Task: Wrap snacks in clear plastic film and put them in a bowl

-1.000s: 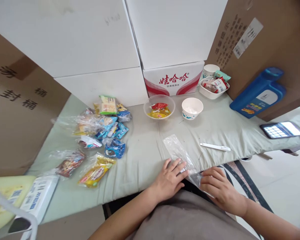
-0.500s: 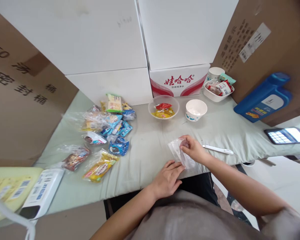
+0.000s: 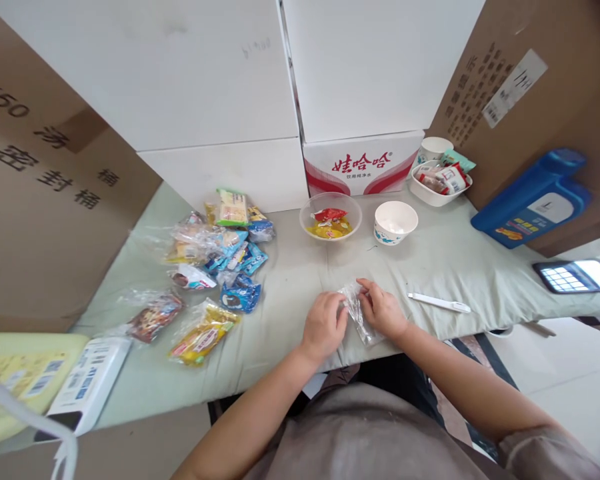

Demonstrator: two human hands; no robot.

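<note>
A small clear plastic bag (image 3: 364,328) lies crumpled on the cloth near the front edge, between my hands. My left hand (image 3: 324,325) pinches its left upper edge with curled fingers. On the other side, my right hand (image 3: 384,312) has its fingers closed on the bag's right upper part. Whatever the bag contains is hidden by my fingers. Beyond it stand a clear plastic bowl (image 3: 356,227) with red and yellow packets (image 3: 329,229) and a white paper bowl (image 3: 391,233). A white utility knife (image 3: 439,303) rests to the right of my right hand.
Several wrapped snacks (image 3: 205,250) are heaped at the left. A white tub (image 3: 433,195) of packets, a blue bottle (image 3: 530,200) and a phone (image 3: 577,276) are at the right. Cardboard boxes (image 3: 45,220) and white boxes (image 3: 220,170) wall in the back and sides.
My left hand has moved up and left from the bag's lower edge to its upper edge. The brownish thing in my right fingers no longer shows. The bag is bunched narrower.
</note>
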